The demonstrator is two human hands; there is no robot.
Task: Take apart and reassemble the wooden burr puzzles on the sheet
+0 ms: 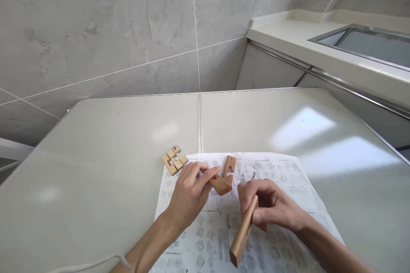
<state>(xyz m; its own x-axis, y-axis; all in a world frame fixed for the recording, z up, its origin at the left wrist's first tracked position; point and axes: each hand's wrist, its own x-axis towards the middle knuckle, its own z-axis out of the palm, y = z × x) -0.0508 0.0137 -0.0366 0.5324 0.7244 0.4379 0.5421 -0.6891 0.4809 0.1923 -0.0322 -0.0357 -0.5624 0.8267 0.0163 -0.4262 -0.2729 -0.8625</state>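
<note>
My left hand [191, 187] is closed on a notched wooden puzzle piece [221, 185], with thumb and fingers along its upper left end. Just behind that piece, another reddish wooden piece with cut-outs [229, 164] lies on the printed sheet, marked with a small numeral. In my right hand [272, 204] is a longer wooden puzzle bar [244, 232], pinched between thumb and fingers near its upper end and tilted toward me. The fingers partly cover both held pieces. Beyond my left hand sits a cluster of lighter wooden pieces [174, 159], one marked 3.
A creased instruction sheet [205, 230] with printed diagrams lies under both hands on a pale folding table [96, 170]. A white cable [92, 263] runs by my left forearm. Behind stands a grey tiled wall [128, 25]; at right, a counter [288, 38] with a sink [368, 45].
</note>
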